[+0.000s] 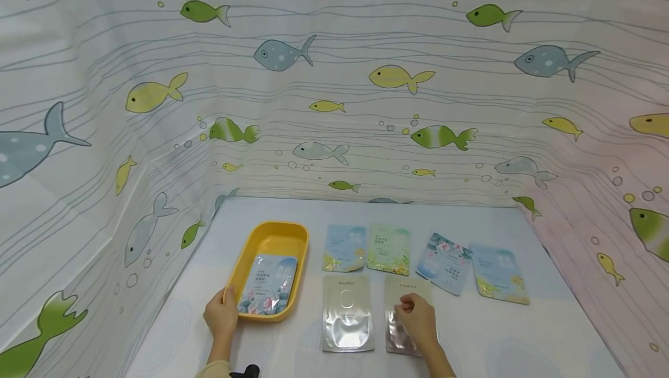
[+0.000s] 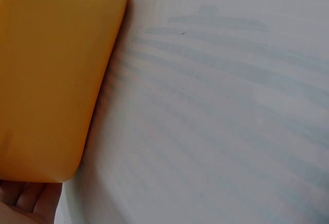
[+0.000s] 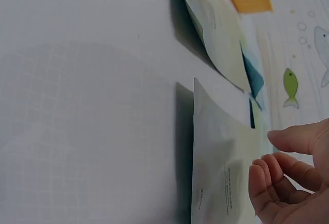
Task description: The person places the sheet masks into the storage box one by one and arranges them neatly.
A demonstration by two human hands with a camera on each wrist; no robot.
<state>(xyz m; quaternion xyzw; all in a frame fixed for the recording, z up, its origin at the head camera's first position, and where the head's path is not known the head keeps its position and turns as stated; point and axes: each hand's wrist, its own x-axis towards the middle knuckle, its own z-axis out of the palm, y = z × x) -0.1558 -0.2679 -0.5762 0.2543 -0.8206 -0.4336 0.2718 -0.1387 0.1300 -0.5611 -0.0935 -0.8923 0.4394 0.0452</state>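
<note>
A: Your left hand (image 1: 221, 313) grips the near left corner of the tray (image 1: 277, 241). One packet (image 1: 269, 284), pale blue with flowers, lies inside, face up.

B: So you have one inside. How many are outside?

A: Six, all on the table (image 1: 481, 340). Nearest you are the left silver packet (image 1: 347, 314) and the right silver packet (image 1: 408, 285). Behind them lie the blue packet (image 1: 345, 247) and the green packet (image 1: 389, 248), then the floral packet (image 1: 445, 263), tilted, and the end packet (image 1: 500, 273), just beside it.

B: And your right hand (image 1: 420, 319)?

A: It's over the right silver packet. Your fingers are loosely curled and your thumb stands apart from them, with nothing pinched between. Whether you're touching the foil, I can't tell.

B: Then, by count alone, I'd judge you're at an early stage: one packet in the tray, six outside it, and none of those six held.
</note>
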